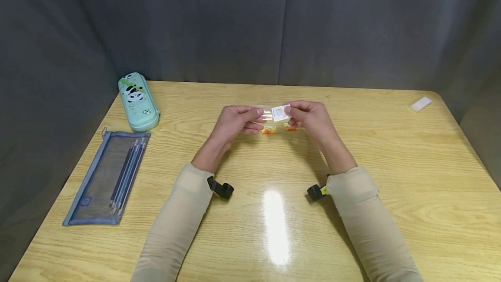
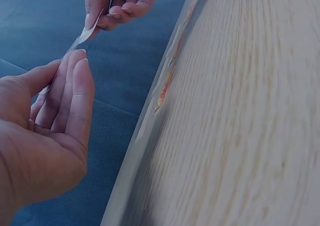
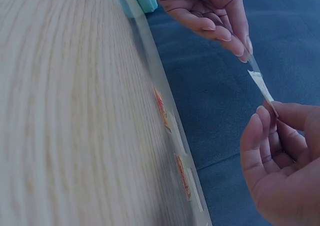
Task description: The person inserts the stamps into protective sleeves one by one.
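Observation:
Over the far middle of the table, a small piece of clear plastic film (image 1: 267,113) with a white printed label (image 1: 280,113) stretches between the two hands. My left hand (image 1: 235,123) pinches its clear end between thumb and fingers. With thumb and index finger, my right hand (image 1: 312,119) grips the label end. In the right wrist view the label (image 3: 261,84) is edge-on and slightly curved. Below the hands lie two small yellow-and-red printed pieces, one on the left (image 1: 268,130) and one on the right (image 1: 291,127); their kind is unclear.
A mint panda pencil case (image 1: 138,101) stands at the back left. Nearer lies a blue mesh zip pouch (image 1: 101,177) with several pencils (image 1: 128,175) inside. A small white block (image 1: 421,104) sits at the back right. A dark curtain (image 1: 219,25) hangs behind the wooden table (image 1: 422,195).

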`<state>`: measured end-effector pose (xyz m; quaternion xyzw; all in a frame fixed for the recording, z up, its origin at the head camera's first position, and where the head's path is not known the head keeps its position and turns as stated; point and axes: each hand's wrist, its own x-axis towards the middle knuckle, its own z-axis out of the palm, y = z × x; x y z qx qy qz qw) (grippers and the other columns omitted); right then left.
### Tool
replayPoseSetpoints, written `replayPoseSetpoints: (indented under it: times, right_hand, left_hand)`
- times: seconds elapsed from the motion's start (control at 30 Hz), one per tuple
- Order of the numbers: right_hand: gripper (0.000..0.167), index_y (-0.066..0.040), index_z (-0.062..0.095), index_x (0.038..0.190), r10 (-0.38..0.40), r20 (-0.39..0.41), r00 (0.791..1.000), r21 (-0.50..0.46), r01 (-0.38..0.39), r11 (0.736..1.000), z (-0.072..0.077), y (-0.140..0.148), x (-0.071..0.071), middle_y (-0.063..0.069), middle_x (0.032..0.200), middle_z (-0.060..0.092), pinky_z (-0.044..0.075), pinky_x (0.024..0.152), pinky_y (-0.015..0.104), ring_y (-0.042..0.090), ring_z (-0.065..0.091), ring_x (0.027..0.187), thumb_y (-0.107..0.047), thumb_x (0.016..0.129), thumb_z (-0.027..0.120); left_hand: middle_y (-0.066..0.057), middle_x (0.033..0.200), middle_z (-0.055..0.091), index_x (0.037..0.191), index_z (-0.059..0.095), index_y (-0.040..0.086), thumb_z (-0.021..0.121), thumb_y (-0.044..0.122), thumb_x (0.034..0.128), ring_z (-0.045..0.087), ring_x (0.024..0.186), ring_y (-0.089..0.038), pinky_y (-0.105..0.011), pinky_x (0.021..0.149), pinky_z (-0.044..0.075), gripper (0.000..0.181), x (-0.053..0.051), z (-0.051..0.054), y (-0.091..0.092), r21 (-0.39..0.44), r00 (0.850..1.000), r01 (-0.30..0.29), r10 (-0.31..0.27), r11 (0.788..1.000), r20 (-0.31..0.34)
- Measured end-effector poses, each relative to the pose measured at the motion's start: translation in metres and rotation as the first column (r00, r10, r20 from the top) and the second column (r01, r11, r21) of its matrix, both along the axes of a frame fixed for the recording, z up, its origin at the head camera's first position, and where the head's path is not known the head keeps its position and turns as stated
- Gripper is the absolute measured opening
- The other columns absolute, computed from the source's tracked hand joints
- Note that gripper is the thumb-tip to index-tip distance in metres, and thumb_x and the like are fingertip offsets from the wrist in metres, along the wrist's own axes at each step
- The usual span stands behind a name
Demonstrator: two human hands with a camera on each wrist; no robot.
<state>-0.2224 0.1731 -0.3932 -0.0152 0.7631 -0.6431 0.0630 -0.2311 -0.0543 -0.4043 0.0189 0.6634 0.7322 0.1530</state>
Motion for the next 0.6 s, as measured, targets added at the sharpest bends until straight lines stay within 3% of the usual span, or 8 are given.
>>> replayPoseSetpoints:
  times: [0.23, 0.6]
  right_hand:
    - [0.032, 0.007, 0.066, 0.122, 0.009, 0.02, 1.0, -0.007, -0.009, 1.0, -0.0002, -0.001, -0.0007, -0.008, 0.083, 0.068, 0.058, 0.068, 0.022, 0.007, 0.061, 0.069, -0.017, 0.099, 0.066]
    - [0.033, 0.006, 0.066, 0.123, 0.043, 0.062, 0.997, 0.016, -0.045, 0.999, 0.0037, 0.0002, 0.0012, -0.005, 0.079, 0.066, 0.057, 0.069, 0.022, 0.008, 0.06, 0.067, -0.016, 0.099, 0.066]
  left_hand:
    - [-0.003, 0.08, 0.077, 0.114, 0.07, -0.01, 0.069, 0.018, 0.0981, 0.074, 0.067, -0.01, -0.026, 0.067, 0.062, 0.033, 0.0008, 0.0008, -0.0006, 0.008, 1.0, -0.001, 0.001, 1.0, -0.01]
    - [-0.003, 0.078, 0.076, 0.108, 0.072, -0.005, 0.07, 0.018, 0.0978, 0.074, 0.068, -0.011, -0.027, 0.066, 0.063, 0.026, 0.0, 0.0013, -0.0022, 0.012, 0.999, -0.038, 0.038, 0.999, -0.017]
